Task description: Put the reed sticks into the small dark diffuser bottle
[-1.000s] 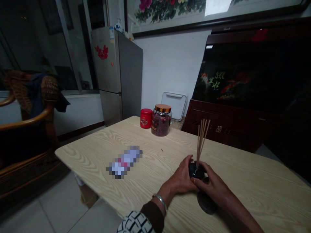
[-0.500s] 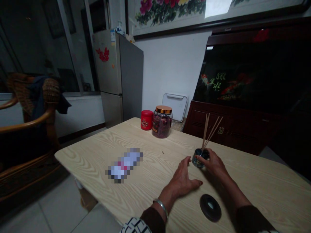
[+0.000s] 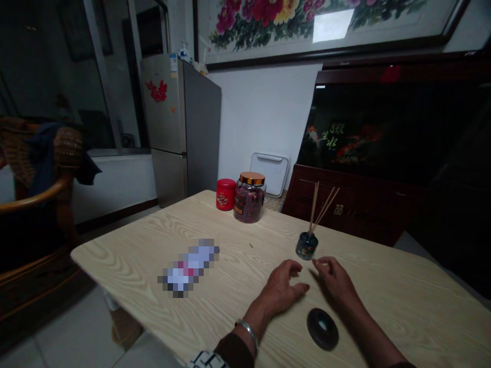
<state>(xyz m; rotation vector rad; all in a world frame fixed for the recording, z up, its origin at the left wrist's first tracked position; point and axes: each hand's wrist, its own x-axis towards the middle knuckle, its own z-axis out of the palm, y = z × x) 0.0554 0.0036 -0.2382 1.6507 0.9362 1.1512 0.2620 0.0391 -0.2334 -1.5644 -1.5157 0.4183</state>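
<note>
A dark glass reed diffuser (image 3: 306, 246) stands upright on the wooden table (image 3: 215, 317), several thin sticks rising from its neck. Just in front of it, my right hand (image 3: 337, 283) is loosely curled, the fingertips near the bottle but apart from it, with nothing in them. To its left, my left hand (image 3: 282, 289) hovers over the tabletop, thumb spread from bent fingers, and it is empty. A silver bangle (image 3: 247, 329) circles my left wrist. Between my forearms lies a round, dark disc (image 3: 322, 329) with a light reflection at its middle.
At the table's far side stand a red canister (image 3: 226, 195) and a clear jar (image 3: 249, 202) with a copper-coloured lid and dark red contents. A blurred-out flat object (image 3: 190, 268) lies on the left. Beyond are a fridge (image 3: 201, 128), a dark cabinet (image 3: 326, 199) and a wicker chair (image 3: 46, 194).
My right hand has let go of the reed diffuser and drawn back towards me. My left hand has also pulled back slightly from the bottle. The camera view has shifted a little.
</note>
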